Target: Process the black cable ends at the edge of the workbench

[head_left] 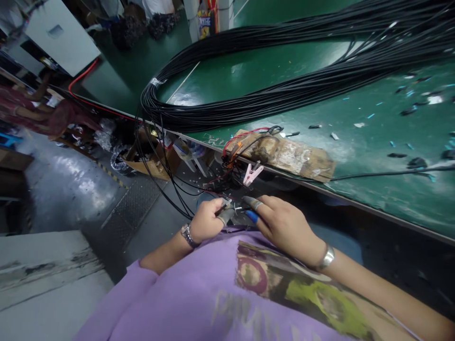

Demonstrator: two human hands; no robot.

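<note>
My left hand [208, 220] is closed in a pinch on a thin black cable end [224, 207], just below the edge of the green workbench [373, 142]. My right hand [280, 222] faces it, fingers with grey and blue fingertip covers pinched together at the same cable tip [239, 208]. The hands almost touch. Thin black cables [170, 189] hang from the bench edge down toward my hands. A pink clip [251, 174] hangs just above them, beside red and black wires [241, 137].
A thick bundle of long black cables [284, 71] loops across the bench. A taped cardboard pad [295, 156] lies at the bench edge. Small offcuts litter the right side. A cardboard box [149, 163] sits below on the floor. Another person [42, 113] sits at far left.
</note>
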